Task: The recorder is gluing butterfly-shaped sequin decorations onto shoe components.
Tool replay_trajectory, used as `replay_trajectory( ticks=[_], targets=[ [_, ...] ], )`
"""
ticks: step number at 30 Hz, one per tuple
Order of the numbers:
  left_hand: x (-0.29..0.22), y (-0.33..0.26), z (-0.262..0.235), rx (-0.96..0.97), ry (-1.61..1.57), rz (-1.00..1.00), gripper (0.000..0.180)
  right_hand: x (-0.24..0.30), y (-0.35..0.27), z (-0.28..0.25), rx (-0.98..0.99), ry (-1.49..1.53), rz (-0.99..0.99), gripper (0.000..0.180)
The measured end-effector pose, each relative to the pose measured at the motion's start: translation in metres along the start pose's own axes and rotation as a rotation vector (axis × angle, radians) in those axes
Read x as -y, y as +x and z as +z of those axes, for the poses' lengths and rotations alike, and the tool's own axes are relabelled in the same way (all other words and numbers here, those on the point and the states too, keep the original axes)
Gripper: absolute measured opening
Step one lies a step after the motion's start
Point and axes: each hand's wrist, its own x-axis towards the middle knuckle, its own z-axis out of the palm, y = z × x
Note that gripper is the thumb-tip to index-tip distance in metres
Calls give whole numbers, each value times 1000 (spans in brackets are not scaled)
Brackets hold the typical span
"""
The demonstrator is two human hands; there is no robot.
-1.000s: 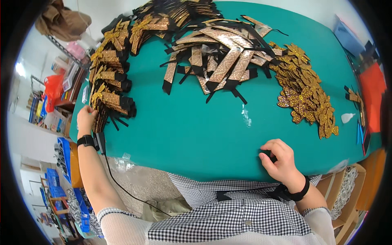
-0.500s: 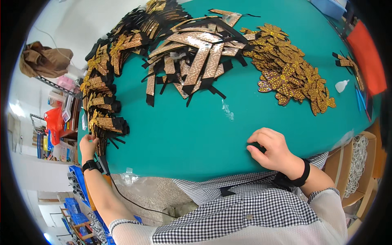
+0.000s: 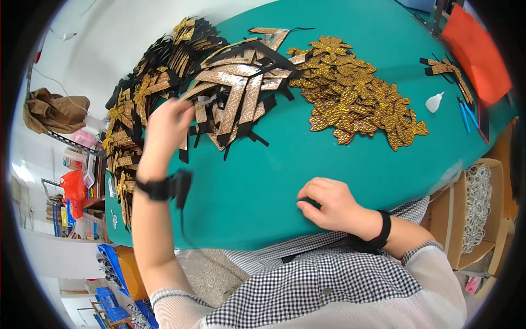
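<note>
Over the green table (image 3: 257, 186), the left hand (image 3: 167, 126) stretches forward, forearm nearly straight, thumb and fingers bent toward each other; I cannot tell whether it pinches anything. Just right of its fingertips lies a pile of gold-and-black strips (image 3: 235, 104); to its left, stacked flower-topped pieces (image 3: 120, 115). The right hand (image 3: 331, 205) is loosely curled around nothing visible, elbow bent, gold flowers (image 3: 350, 98) heaped beyond it.

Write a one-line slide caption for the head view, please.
Left hand near jumbled pale-gold strips, right hand at the green table, gold flower-shaped pieces heaped beyond.
</note>
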Motion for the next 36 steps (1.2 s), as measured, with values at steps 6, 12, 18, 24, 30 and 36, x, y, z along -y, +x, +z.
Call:
replay_trajectory(
  ticks=[6, 12, 18, 24, 30, 36],
  targets=[
    [-76, 135, 108, 147, -54, -128, 29, 0, 1, 6, -78, 100, -43, 9],
    [-109, 176, 167, 307, 212, -492, 60, 0, -1, 6, -62, 212, 43, 8],
    [-106, 185, 162, 192, 35, -620, 39, -5, 0, 4, -84, 194, 56, 8],
    [-7, 190, 122, -201, -515, -697, 38, -1, 5, 4, -77, 184, 43, 8],
    [-31, 117, 16, -472, -1178, -557, 33, -1, 2, 5, -72, 172, 76, 7],
    [-80, -20, -29, -97, -1242, -519, 36, 0, -4, 1, -164, 362, 170, 9]
  ],
)
